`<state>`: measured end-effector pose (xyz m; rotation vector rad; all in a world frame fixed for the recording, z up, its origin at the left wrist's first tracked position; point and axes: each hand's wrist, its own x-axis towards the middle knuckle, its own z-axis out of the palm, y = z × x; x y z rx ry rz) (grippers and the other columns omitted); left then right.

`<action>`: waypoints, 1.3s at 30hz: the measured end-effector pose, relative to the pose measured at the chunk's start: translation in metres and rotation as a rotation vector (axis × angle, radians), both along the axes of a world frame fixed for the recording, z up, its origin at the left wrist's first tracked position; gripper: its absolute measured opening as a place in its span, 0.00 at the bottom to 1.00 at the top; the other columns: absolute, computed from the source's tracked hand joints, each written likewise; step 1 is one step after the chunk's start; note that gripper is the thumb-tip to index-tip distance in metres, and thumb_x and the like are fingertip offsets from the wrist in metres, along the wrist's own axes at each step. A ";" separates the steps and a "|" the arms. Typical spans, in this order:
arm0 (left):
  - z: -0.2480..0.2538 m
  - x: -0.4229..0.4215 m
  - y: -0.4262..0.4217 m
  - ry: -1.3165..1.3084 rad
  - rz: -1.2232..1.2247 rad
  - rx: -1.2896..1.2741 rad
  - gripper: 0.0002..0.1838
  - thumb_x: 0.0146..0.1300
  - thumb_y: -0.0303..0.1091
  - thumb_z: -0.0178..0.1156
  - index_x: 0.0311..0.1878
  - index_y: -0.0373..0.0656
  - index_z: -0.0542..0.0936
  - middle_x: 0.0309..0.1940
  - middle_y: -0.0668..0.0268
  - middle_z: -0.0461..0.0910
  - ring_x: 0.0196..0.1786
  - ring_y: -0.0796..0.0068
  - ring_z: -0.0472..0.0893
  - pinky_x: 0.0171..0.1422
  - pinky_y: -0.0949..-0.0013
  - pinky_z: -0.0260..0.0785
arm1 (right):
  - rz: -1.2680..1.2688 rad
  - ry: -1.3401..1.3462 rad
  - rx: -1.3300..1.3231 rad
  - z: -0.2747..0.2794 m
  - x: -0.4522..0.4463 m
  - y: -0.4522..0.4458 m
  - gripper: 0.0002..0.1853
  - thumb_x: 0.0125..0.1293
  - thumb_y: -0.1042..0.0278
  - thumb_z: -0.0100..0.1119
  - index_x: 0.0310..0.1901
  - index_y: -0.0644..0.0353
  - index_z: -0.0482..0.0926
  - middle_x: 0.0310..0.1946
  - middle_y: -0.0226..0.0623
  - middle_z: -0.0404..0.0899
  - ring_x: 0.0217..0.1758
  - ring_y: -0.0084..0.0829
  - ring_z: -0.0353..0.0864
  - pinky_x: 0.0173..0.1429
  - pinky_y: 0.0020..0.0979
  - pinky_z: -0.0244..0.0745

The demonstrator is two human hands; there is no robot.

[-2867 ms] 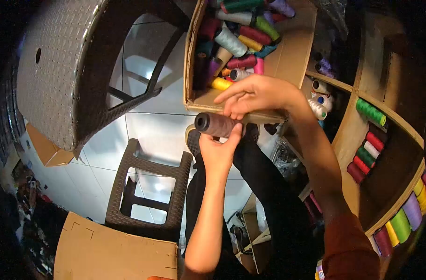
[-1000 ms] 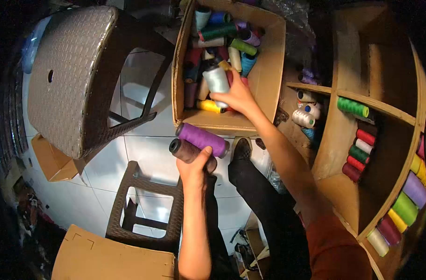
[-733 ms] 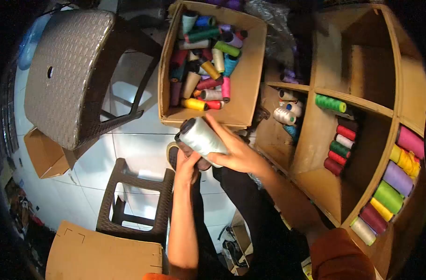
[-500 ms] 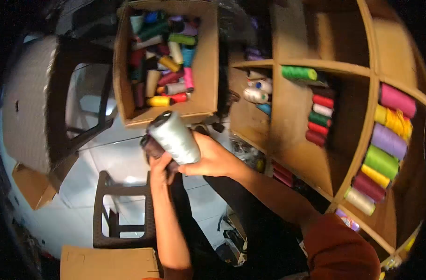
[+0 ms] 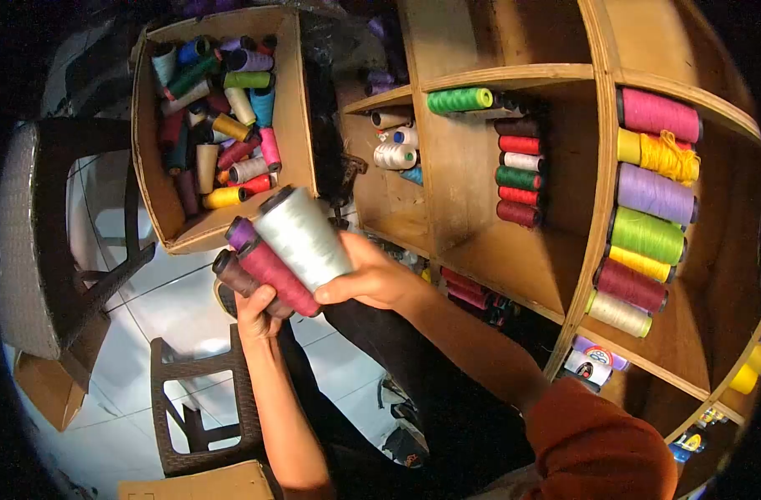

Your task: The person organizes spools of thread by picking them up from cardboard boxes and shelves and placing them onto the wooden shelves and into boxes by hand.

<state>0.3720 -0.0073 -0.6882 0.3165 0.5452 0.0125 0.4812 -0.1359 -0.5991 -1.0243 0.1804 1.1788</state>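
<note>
My right hand (image 5: pixel 372 277) is closed around a large pale white thread cone (image 5: pixel 301 237), its thumb pressed on the near end. Beside it, my left hand (image 5: pixel 259 315) grips a brown thread spool (image 5: pixel 240 277) and a crimson thread spool (image 5: pixel 279 279), held side by side. The tip of a purple thread spool (image 5: pixel 240 231) shows behind these; what supports it is hidden. The held spools are bunched together, tilted, just below a cardboard box (image 5: pixel 307 125) full of mixed thread spools.
Wooden shelving (image 5: pixel 601 167) on the right holds a column of colourful thread spools and a smaller row of spools (image 5: pixel 518 177). A green spool (image 5: pixel 460 101) lies in a cubby. At left stand a dark plastic stool (image 5: pixel 199 367) and a grey chair (image 5: pixel 30 242).
The view has shifted, so the box and shelves sit further left. The spools in my hands have fanned apart, and the crimson and purple ones now show clearly beside the white cone.
</note>
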 end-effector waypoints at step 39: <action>0.000 0.020 -0.008 -0.098 -0.037 -0.097 0.47 0.38 0.33 0.73 0.65 0.37 0.61 0.58 0.55 0.69 0.58 0.60 0.73 0.61 0.57 0.69 | 0.160 -0.884 -1.127 0.016 0.081 -0.074 0.31 0.47 0.62 0.75 0.53 0.60 0.73 0.36 0.30 0.73 0.37 0.24 0.72 0.42 0.27 0.71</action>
